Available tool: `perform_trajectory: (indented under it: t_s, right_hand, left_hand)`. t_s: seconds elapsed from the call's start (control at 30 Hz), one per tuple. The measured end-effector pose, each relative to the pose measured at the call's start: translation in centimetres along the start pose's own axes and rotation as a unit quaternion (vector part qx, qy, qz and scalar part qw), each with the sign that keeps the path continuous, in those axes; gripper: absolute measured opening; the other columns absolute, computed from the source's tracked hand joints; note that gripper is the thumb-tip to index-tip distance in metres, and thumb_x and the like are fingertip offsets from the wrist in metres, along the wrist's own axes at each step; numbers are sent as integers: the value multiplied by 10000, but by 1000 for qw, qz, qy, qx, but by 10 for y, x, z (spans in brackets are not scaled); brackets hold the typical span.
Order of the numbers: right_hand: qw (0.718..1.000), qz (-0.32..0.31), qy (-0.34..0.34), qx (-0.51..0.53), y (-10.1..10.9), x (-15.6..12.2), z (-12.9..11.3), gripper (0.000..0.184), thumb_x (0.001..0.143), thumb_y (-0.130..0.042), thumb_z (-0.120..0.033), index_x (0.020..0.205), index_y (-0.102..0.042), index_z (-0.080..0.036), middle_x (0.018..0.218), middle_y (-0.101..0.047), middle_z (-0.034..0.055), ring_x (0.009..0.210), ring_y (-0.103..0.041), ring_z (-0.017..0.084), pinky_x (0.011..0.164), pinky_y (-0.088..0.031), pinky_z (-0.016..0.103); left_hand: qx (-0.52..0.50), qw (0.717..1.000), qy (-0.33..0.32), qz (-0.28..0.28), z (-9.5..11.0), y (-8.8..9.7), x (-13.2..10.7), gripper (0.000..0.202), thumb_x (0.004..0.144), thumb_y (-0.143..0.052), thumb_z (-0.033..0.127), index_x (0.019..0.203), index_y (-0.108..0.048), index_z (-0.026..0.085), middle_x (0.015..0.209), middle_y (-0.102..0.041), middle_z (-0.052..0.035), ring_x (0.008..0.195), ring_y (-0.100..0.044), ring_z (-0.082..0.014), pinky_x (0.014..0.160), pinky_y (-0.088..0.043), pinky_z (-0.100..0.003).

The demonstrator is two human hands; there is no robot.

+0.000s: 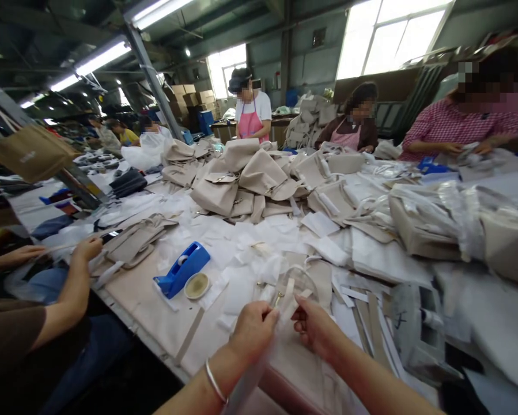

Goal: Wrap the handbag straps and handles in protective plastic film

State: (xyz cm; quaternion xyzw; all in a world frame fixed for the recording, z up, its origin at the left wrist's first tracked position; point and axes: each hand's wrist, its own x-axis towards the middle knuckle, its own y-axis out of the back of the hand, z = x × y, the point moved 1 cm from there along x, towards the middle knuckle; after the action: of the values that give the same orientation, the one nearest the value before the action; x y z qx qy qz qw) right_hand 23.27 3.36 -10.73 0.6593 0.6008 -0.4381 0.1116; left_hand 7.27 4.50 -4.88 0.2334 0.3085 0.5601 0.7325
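My left hand (253, 329), with a silver bangle at the wrist, is closed on a translucent wrapping sheet (246, 381) that trails down below it. A small gold metal clasp (278, 298) shows just past its thumb. To the right, my right hand (314, 324) has its fingertips pinched at a pale bag strap (288, 290); their exact contact is hard to see. Beneath both hands lies a beige bag (291, 360), partly hidden by my arms. A loop of clear plastic (302, 278) is just beyond the fingers.
A blue tape dispenser (185, 267) and a small round dish (197, 285) stand left of my hands. A grey dispenser (416, 328) is at right, beside loose strips (373, 323). Beige bags (241, 178) are heaped ahead. Co-workers sit or stand around the table; one's arms (71, 288) are close at left.
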Motion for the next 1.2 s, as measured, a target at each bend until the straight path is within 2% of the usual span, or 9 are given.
perform_trajectory:
  t_s: [0.17, 0.33, 0.5, 0.6, 0.67, 0.73, 0.83, 1.0, 1.2]
  right_hand:
    - [996, -5, -38, 81, 3, 25, -30, 326, 895, -555, -391, 675, -417, -195, 479, -399, -88, 320, -257, 20, 315, -118, 135]
    - [997, 3, 6, 71, -9, 27, -16, 241, 849, -591, -226, 693, -409, -201, 452, -346, -109, 329, -250, 28, 324, -118, 137]
    - [999, 28, -10, 37, -8, 18, 0, 208, 883, -529, -332, 744, -457, -196, 525, -425, -83, 349, -282, 37, 346, -121, 155]
    - [996, 57, 19, -71, 8, 14, -8, 276, 881, -488, -430, 758, -517, -185, 587, -474, -54, 379, -318, 55, 369, -164, 192]
    - [966, 94, 141, -193, 19, 9, -16, 268, 835, -545, -437, 749, -556, -183, 610, -511, -33, 451, -416, 90, 421, -265, 224]
    - [908, 120, 272, -297, 22, 3, -21, 227, 795, -602, -413, 815, -608, -186, 623, -543, -22, 563, -511, 139, 525, -357, 257]
    - [853, 114, 327, -390, 16, -3, -20, 199, 742, -654, -338, 880, -659, -195, 648, -572, -15, 642, -544, 173, 610, -377, 284]
    - [863, 68, 313, -391, 9, -2, -12, 112, 705, -610, -187, 596, -585, -176, 657, -585, 4, 669, -546, 162, 635, -380, 273]
    - [849, 99, 331, -401, 16, -2, -14, 88, 753, -605, -258, 778, -619, -175, 689, -580, -8, 667, -529, 161, 623, -372, 272]
  left_hand:
    - [9, 1000, 1, -15, 0, -2, 8, 323, 848, -510, 355, 602, -596, 164, 570, -529, 9, 596, -481, -138, 561, -297, -246]
    - [44, 999, -6, -1, 5, -9, 22, 316, 846, -505, 314, 574, -571, 167, 560, -539, 0, 588, -480, -140, 569, -280, -257]
    - [70, 997, -11, 3, 6, -19, 36, 312, 847, -502, 312, 586, -591, 166, 581, -581, -21, 585, -493, -147, 571, -273, -267]
    - [59, 998, -6, -1, 6, -19, 41, 305, 829, -515, 320, 576, -592, 167, 570, -577, -18, 584, -507, -152, 582, -297, -268]
    - [35, 999, 6, -15, 6, -18, 43, 311, 812, -531, 343, 562, -590, 169, 563, -573, -15, 587, -518, -157, 582, -312, -268]
    - [5, 999, 15, -36, 7, -16, 46, 308, 794, -549, 363, 561, -599, 168, 561, -570, -8, 588, -522, -158, 576, -321, -266]
    - [-27, 998, 21, -60, 6, -15, 50, 293, 764, -581, 383, 577, -624, 161, 556, -559, 4, 584, -507, -152, 573, -329, -265]
    - [-83, 990, 30, -114, -1, -13, 56, 240, 717, -635, 363, 615, -638, 145, 594, -567, 11, 601, -493, -139, 578, -343, -256]
    - [-113, 985, 28, -130, -4, -10, 55, 224, 712, -655, 352, 635, -641, 142, 617, -570, 11, 622, -487, -136, 594, -348, -255]
